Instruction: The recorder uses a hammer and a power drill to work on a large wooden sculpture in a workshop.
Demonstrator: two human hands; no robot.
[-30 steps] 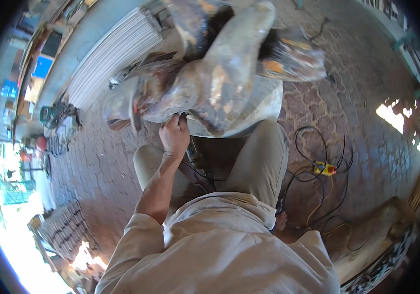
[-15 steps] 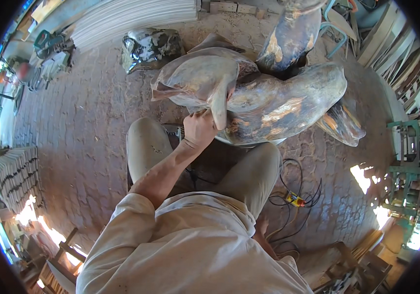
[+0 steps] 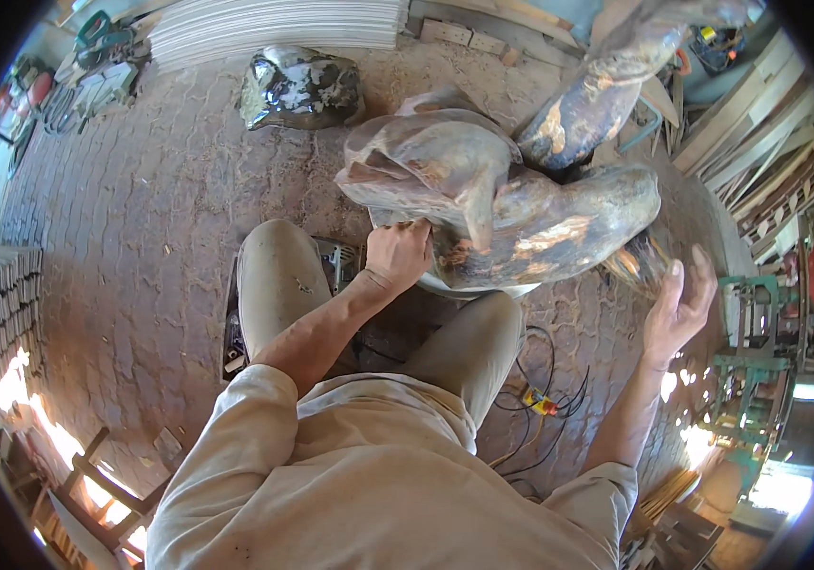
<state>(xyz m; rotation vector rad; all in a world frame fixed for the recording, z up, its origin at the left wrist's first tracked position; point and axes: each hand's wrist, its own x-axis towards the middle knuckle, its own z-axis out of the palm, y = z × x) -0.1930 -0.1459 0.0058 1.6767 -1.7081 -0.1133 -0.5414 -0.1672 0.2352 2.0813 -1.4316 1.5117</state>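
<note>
A large carved wooden sculpture (image 3: 559, 223), smooth and mottled grey-brown with orange patches, lies in front of my knees. My left hand (image 3: 397, 252) is closed in a fist against its near left edge, beside a drooping carved tip. The fingertips are hidden, so what they hold, if anything, cannot be made out. Off to the right, my right hand (image 3: 682, 304) is raised with thumb and fingers apart and nothing in it. Behind its fingers sits the pointed right end of the carving (image 3: 640, 261). A pale rounded surface (image 3: 483, 290) shows under the sculpture.
A shiny dark lump (image 3: 300, 87) stands on the paved floor at the far left. Black cables with a yellow-red connector (image 3: 540, 402) lie right of my knee. Stacked white sheets (image 3: 278, 28), leaning planks (image 3: 768, 123) and a green metal frame (image 3: 749, 361) line the sides.
My right hand has risen from low beside my right leg to the right of the sculpture. My left hand stays closed at the carving's near edge. The whole view has shifted.
</note>
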